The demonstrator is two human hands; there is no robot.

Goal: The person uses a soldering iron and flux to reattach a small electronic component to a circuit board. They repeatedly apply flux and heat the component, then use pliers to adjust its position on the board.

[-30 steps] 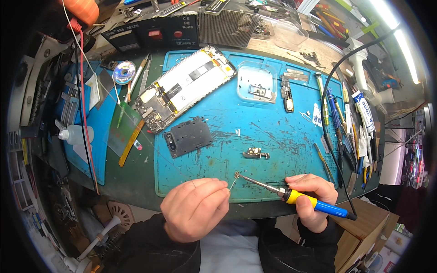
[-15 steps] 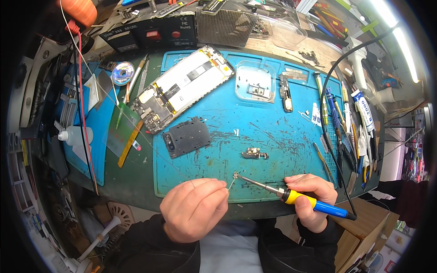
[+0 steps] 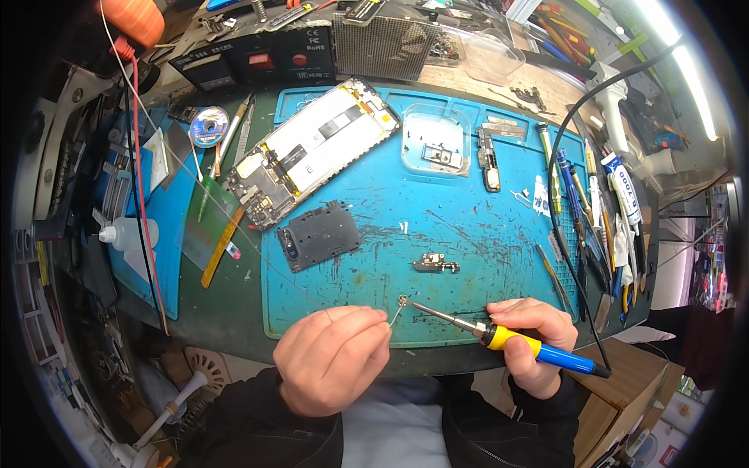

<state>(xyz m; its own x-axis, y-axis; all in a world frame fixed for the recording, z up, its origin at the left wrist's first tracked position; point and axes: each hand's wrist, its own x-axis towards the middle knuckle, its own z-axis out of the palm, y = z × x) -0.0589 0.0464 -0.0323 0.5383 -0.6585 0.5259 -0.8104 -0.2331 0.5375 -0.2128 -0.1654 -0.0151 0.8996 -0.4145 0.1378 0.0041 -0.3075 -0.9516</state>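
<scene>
Basically, left hand (image 3: 331, 355) pinches 1 thin wire (image 3: 396, 315) at fingertips, other fingers curled. Right hand (image 3: 538, 335) grips 1 soldering iron (image 3: 500, 338), yellow-blue handle, tip at a tiny metal part (image 3: 402, 300). Part sits between the hands, near edge of blue mat (image 3: 468, 226); wire points at it, can't tell if wire, tip and part touch. Small circuit board (image 3: 434, 264) just beyond. Farther out: black cover (image 3: 321, 236), opened phone (image 3: 331, 140) lying diagonally, clear box (image 3: 425, 129), solder spool (image 3: 209, 126) at left.
</scene>
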